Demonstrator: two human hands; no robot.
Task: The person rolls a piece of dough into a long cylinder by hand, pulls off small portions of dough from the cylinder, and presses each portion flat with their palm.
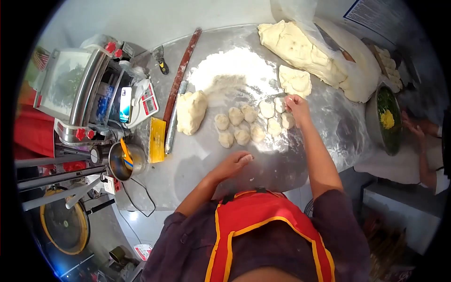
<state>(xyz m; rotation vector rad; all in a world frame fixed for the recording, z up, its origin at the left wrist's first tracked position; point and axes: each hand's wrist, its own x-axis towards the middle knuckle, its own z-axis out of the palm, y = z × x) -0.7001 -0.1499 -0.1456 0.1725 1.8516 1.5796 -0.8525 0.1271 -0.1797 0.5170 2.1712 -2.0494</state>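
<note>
My right hand (298, 109) reaches over the floured steel table, fingers pinched at the edge of a small dough ball (279, 104). Around it lie several more dough balls (242, 136), roughly in two rows and dusted with flour. My left hand (235, 165) is closed near the table's front edge, below the rows, with its fingers curled and nothing visible in them. Just beyond my right hand lies a flattened dough piece (295, 81). To the left of the balls sits a larger dough lump (191, 113).
Loose flour (230, 70) covers the back middle. A big dough mass (300, 49) lies partly under plastic. Left are a wooden rolling pin (182, 75), a metal rod (174, 122), a scale (146, 103) and a pot (123, 162). A co-worker's hand (412, 126) is by a bowl of greens (387, 134).
</note>
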